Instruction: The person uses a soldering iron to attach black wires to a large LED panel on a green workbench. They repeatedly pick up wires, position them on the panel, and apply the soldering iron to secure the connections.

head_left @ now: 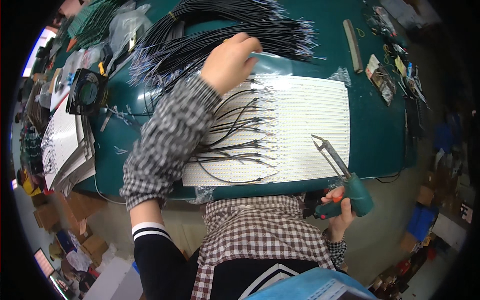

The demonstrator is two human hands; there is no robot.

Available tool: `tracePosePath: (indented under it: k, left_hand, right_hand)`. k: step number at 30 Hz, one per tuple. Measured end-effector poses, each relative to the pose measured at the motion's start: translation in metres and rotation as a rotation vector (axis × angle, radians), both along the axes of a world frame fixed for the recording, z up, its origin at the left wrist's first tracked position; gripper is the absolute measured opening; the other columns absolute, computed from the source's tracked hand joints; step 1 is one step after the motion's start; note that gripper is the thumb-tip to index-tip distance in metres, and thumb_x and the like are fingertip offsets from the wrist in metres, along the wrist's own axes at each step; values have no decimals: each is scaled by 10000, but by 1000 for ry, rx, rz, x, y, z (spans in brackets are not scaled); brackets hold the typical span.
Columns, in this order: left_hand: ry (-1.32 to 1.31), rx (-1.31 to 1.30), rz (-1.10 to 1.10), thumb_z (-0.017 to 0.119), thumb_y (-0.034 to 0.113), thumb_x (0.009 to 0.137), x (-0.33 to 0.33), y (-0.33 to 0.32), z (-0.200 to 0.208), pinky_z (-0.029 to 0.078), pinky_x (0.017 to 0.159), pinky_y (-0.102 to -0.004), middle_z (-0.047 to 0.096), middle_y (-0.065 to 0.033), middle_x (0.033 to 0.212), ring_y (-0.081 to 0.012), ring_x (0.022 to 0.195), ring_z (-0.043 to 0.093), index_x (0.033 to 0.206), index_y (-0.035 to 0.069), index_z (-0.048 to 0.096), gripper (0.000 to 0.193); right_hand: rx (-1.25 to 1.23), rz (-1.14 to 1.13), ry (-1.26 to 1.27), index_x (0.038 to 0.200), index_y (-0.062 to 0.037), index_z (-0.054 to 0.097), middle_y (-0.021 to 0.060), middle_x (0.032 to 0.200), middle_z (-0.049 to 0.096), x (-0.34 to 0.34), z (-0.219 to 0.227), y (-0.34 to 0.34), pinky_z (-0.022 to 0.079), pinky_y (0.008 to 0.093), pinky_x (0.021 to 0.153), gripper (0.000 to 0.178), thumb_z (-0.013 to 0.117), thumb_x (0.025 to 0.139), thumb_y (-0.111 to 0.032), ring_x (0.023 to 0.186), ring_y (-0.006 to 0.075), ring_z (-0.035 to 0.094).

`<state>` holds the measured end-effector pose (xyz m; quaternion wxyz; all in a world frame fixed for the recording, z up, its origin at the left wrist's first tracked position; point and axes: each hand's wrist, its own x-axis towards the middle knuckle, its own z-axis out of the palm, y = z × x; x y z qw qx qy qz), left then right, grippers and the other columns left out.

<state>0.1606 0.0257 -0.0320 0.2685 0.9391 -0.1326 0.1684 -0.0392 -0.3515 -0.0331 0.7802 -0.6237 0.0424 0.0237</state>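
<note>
My left hand (pixel 232 61) reaches over the far edge of the white board, beside a thick bundle of black cables (pixel 240 42). Its fingers are curved and its thumb stands apart from them; I see nothing held between. In my right hand (pixel 342 212), at the near right, is a green soldering gun (pixel 359 195), its long metal tip pointing up and left over the board. The white LED strip panel (pixel 312 120) lies flat on the table, with several short black cables (pixel 235 120) spread over its left half and ending along its middle.
A small black fan (pixel 86 92) stands at the left, near a stack of white panels (pixel 70 145). A grey bar (pixel 353 46) and a torn packet (pixel 381 80) lie at the far right of the green table (pixel 320 10). Clear plastic bags (pixel 127 27) sit far left.
</note>
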Motion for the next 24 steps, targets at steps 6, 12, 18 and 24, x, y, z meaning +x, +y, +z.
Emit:
tracePosePath:
  k: [6,12,18,24]
  left_hand:
    - [-36,256,-99,689,162,819,72,-3,-34,472,791,-417,583,-60,928,-269,956,595,884,102,615,116]
    - [-44,230,-101,682,143,835,62,11,-11,483,749,-395,579,-69,891,-272,881,609,877,83,579,126]
    - [-175,87,-29,667,64,837,37,25,21,501,674,-379,614,-96,870,-309,782,618,909,62,595,102]
    - [27,111,-291,667,14,799,-37,-18,29,494,696,-386,597,-98,854,-308,797,614,879,55,610,106]
  right_hand:
    - [7,-25,-23,1054,73,549,155,909,594,-3,3,-14,612,360,668,359,603,952,-266,804,237,637]
    - [108,-104,54,1029,66,550,148,885,593,0,31,-2,608,355,656,380,596,946,-302,785,227,644]
    - [93,-113,60,1004,51,550,134,882,585,0,29,-1,597,355,656,374,588,948,-317,778,220,630]
    - [77,-150,47,1016,52,551,138,879,587,-10,25,-5,601,345,655,393,602,944,-332,780,216,633]
